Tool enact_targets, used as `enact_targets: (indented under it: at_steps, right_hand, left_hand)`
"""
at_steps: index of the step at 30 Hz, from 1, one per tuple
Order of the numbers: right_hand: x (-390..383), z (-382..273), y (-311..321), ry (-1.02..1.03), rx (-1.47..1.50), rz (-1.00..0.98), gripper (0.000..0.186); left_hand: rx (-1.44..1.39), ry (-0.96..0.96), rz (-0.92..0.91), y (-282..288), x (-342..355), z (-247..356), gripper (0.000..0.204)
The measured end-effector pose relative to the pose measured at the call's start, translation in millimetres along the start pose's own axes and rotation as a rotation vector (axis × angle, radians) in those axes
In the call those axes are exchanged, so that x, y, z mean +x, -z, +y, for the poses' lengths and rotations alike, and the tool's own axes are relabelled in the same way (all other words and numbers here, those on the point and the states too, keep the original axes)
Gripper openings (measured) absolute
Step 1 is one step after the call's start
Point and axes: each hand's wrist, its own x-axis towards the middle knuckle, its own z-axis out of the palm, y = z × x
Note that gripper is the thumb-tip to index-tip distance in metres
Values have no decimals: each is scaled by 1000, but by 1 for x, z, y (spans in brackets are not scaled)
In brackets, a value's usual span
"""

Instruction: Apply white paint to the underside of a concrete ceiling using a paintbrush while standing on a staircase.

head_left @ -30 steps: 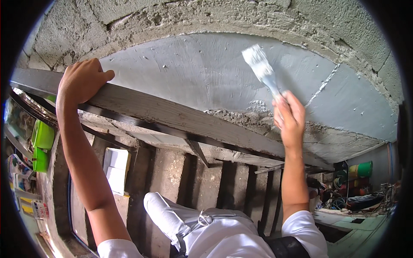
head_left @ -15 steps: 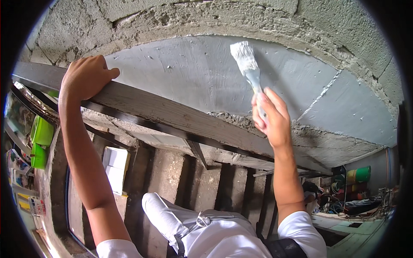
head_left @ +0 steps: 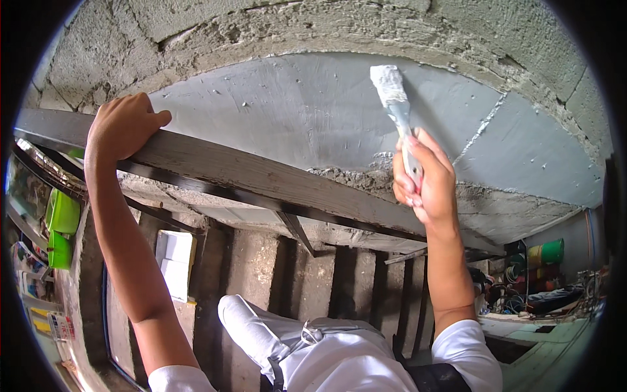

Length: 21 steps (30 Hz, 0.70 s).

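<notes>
My right hand (head_left: 432, 173) is wrapped round the pale handle of a flat paintbrush (head_left: 390, 88). White paint coats its bristles, which point up in front of a smooth grey wall panel (head_left: 281, 104); whether they touch it I cannot tell. A rough line of white filler (head_left: 483, 126) runs down the panel to the right of the brush. Over at the left, my left hand (head_left: 123, 124) grips the top of a brown wooden handrail (head_left: 255, 171), with its thumb lying along the upper side.
Concrete stairs (head_left: 251, 274) descend below the rail, with an open white box (head_left: 175, 264) on one step. Rough bare concrete (head_left: 313, 26) borders the panel above. Bright green containers (head_left: 62, 212) hang at the left; a green drum (head_left: 552, 251) and clutter lie at the lower right.
My right hand has moved right and slightly down, carrying the paintbrush with it. My left hand keeps its hold on the rail, and the view has shifted a little.
</notes>
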Motion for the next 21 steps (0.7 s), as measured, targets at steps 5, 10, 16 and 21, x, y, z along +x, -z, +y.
enact_targets:
  at_steps: [5,10,16,21]
  right_hand:
    - [-7,40,21,-138,-77,81,20]
    - [-23,28,15,-223,-37,50,20]
    - [4,12,-14,-39,-128,54,21]
    - [-13,47,6,-325,-5,56,19]
  left_hand:
    - [-15,-9,35,-1,-1,2,45]
    - [-7,-3,9,1,-1,4,46]
    - [-31,-17,47,-3,-3,-4,46]
    - [-46,-39,69,-2,-3,-1,47]
